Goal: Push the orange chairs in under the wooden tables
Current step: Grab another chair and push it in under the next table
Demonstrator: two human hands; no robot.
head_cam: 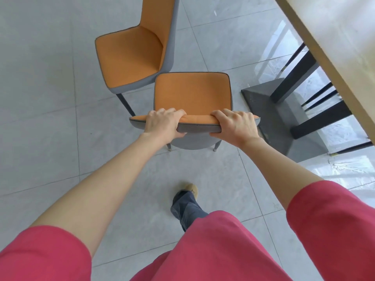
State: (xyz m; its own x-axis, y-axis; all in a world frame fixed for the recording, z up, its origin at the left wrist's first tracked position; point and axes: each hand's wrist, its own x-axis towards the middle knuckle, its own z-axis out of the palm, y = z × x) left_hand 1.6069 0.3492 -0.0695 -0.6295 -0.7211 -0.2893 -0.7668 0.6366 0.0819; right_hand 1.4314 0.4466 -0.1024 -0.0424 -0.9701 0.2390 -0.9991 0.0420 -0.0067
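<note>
left hand (162, 123) and right hand (236, 126) each grip the near orange chair (192, 92) by its backrest top, on floor left of the wooden table (332, 47). pushed crooked, it may hit the table's grey base (263, 106) or the second orange chair (129, 53).

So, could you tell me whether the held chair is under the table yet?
Out. The chair stands on open floor beside the table, both hands gripping its backrest.

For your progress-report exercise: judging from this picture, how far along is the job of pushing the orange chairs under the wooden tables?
Done: nothing visible. In hand: the left hand and right hand grip the backrest of the near chair, which stands clear of the wooden table. Left: that chair and the far chair, also out on the floor.
</note>
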